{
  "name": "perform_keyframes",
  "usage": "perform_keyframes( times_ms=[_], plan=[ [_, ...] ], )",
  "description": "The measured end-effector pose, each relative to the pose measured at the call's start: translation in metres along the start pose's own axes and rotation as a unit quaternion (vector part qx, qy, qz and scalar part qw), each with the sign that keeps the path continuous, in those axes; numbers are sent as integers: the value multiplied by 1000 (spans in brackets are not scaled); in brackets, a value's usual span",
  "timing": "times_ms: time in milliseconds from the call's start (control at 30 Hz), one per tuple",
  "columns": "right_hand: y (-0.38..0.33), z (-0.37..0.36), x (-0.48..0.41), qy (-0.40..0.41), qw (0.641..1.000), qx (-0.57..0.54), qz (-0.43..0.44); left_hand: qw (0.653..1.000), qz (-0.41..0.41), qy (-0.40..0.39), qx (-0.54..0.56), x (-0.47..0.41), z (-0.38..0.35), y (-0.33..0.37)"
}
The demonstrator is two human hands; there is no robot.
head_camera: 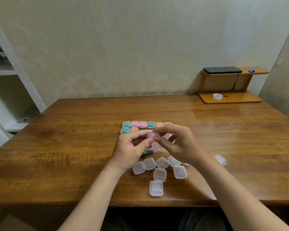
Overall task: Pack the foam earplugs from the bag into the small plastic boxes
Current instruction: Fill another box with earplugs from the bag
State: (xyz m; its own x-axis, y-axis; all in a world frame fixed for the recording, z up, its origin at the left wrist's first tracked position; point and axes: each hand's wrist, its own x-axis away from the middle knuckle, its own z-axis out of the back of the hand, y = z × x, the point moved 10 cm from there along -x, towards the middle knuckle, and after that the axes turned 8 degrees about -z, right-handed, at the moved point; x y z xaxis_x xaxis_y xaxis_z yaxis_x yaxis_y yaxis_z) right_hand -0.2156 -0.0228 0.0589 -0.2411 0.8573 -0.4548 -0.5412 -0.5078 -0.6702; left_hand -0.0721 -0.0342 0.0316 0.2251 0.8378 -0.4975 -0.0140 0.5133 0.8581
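Note:
Both hands meet over the table's middle and pinch one small clear plastic box (pixel 153 135) with something purple inside. My left hand (pixel 132 147) holds it from the left with thumb and forefinger; my right hand (pixel 177 144) pinches it from the right. Beyond the hands lie two rows of filled boxes (pixel 138 125), green, pink and orange inside. Several empty clear boxes (pixel 159 175) are scattered near the front edge. Under my left hand a bit of the earplug bag (pixel 148 151) shows, with purple and green earplugs; most of it is hidden.
A lone clear box (pixel 220 160) lies to the right of my right forearm. A small wooden shelf (pixel 230 97) at the back right carries a black phone (pixel 222 70), a tape roll (pixel 217 96) and a blue clip. A white shelf unit (pixel 15 90) stands on the left.

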Motion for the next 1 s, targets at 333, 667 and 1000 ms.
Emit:
perform_keyframes(
  times_ms=[333, 667, 1000],
  plan=[
    [1, -8, -2, -3, 999, 26, -22, 999, 9, 0, -41, 2, 6, -6],
    [6, -22, -26, -31, 993, 93, -57, 993, 60, 45, -87, -1, 32, -33],
    [53, -55, -79, -78, 958, 222, -166, 950, 30, 34, -308, 5, 51, -54]
  ],
)
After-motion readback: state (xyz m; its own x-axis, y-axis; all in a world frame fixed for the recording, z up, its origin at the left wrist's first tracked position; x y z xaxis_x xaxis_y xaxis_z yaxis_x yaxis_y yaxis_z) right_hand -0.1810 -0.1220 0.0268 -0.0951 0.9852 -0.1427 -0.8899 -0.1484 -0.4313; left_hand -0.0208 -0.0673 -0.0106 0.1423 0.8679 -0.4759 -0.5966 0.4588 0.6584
